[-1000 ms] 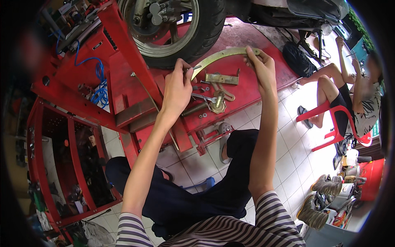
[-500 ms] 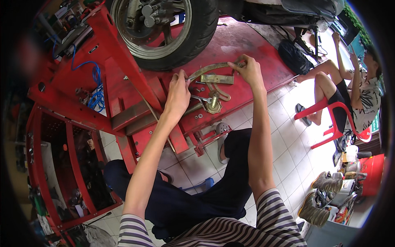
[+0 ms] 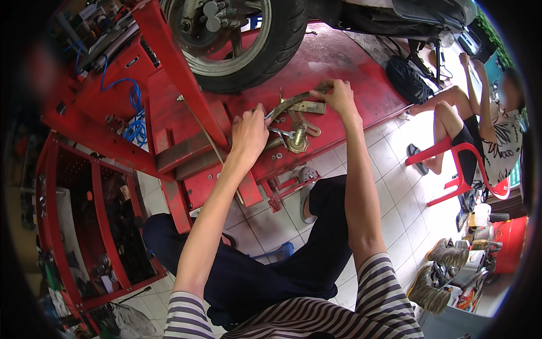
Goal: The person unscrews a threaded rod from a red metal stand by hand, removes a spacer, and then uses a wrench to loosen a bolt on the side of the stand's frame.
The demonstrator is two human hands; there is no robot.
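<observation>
Fingers of the right hand (image 3: 337, 95) close over the far end of a curved metal strip (image 3: 289, 103), a dull brass-coloured arc lying on the red lift platform (image 3: 350, 62); fingers of the left hand (image 3: 248, 131) are curled together at the strip's near end, pinching a small silvery tool (image 3: 270, 114) whose tip shows beside the thumb; what kind of tool it is cannot be told. Both forearms rise from the lower edge, sleeves striped dark and pale. Strip and hands sit just in front of the scooter wheel (image 3: 237, 39), whose black tyre stands on the platform; beneath the strip's arc lie a flat brass-coloured bracket (image 3: 308, 107), a wrench (image 3: 280, 133) and a round brass-coloured fitting (image 3: 297, 142), close together, with small washers scattered nearby on the red surface. To the left, a blue coiled hose (image 3: 134, 107) hangs against the red frame; lower left, a red tool cabinet (image 3: 93, 226) with open shelves holds dark items too dim to identify. At right, on the tiled floor (image 3: 395, 169), another person (image 3: 485, 130) sits on a red plastic chair (image 3: 460, 164), well apart from the work; worn shoes (image 3: 440, 271) lie on the floor at lower right.
</observation>
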